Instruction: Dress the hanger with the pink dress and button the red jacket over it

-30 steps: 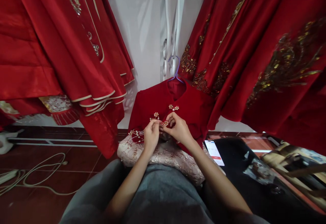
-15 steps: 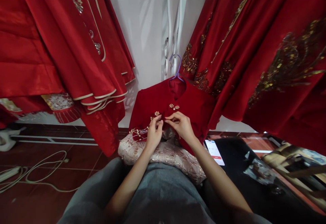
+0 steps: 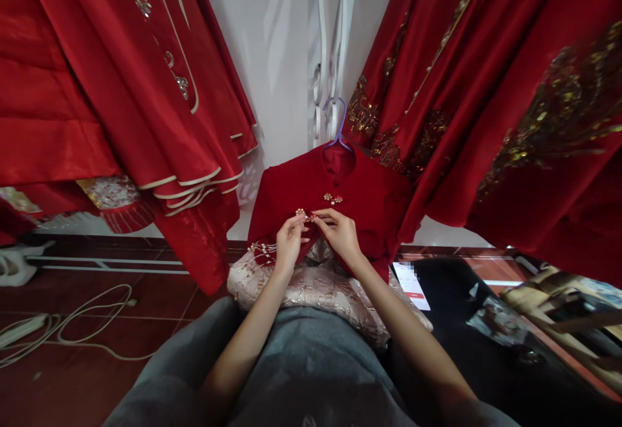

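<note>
A dark red jacket (image 3: 282, 187) hangs on a purple hanger (image 3: 340, 130) in front of me, its lower part over a pale pink patterned fabric (image 3: 311, 294) on my lap. A flower-and-pearl clasp (image 3: 333, 199) spans the front opening below the collar. Lower down, my left hand (image 3: 290, 242) pinches a second flower clasp (image 3: 300, 212) at the left side of the opening. My right hand (image 3: 341, 236) has thumb and forefinger closed at that clasp's right end, touching or nearly touching the left fingertips. Strings of beads (image 3: 262, 251) hang at the jacket's left side.
Red garments with pale piping (image 3: 194, 148) hang at left, and gold-sequinned ones (image 3: 486, 90) at right. A phone (image 3: 411, 286) and a clear plastic bag (image 3: 498, 321) lie on a black surface (image 3: 451, 284) at right. White cables (image 3: 92, 313) lie on the tiled floor.
My left hand has shifted slightly left and my right fingers slightly up and left. The clasp between them now shows more clearly. The view has shifted a little.
</note>
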### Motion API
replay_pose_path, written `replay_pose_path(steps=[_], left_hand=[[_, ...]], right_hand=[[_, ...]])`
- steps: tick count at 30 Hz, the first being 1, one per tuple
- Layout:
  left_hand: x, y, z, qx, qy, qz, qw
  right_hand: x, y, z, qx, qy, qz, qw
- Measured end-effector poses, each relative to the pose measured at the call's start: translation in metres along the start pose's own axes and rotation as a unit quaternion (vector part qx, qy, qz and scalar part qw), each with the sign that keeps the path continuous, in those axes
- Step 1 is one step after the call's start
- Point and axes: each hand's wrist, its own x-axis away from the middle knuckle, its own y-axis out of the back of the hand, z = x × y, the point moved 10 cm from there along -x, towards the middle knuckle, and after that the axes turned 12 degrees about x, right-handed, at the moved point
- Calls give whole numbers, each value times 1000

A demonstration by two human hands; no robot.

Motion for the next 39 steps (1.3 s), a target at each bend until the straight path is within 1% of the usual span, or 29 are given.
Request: replay_pose_path(steps=[2,6,13,16,19,22,24,28,32,35,37,39], left_hand=[[-2,1,1,2,10,-6,1000],[-1,1,-1,-2,4,-11,1000],[-7,-1,-1,-7,1,-3,1000],[-11,-2,-2,-15,-17,-3,1000],[-14,-3,-5,-25,-52,3,998],[-16,-1,-9,-48,-91,5,995],[-19,2,-10,-64,-104,3,993],[-24,4,-12,-95,-110,13,989],[-30,2,-16,-151,-97,40,983],[-30,-4,-23,-200,-108,70,971],[-25,-7,-29,-225,-128,83,962],[-18,0,-37,-237,-151,69,957]], right_hand=[[-3,-4,-3,-6,-1,-2,1000],[-6,-8,-6,-6,0,-4,1000],[-9,-6,-5,14,-2,-20,1000],[-11,-9,-4,15,2,-11,1000],[-10,-11,-3,17,10,-16,1000],[-9,-13,-3,23,18,-18,999],[-9,-14,-2,26,27,-14,999],[-11,-14,-2,37,38,-19,998],[-12,-16,-2,40,39,-21,998],[-9,-17,-2,37,40,-9,998],[-6,-17,-2,29,39,12,999],[-3,-12,-5,18,25,33,999]])
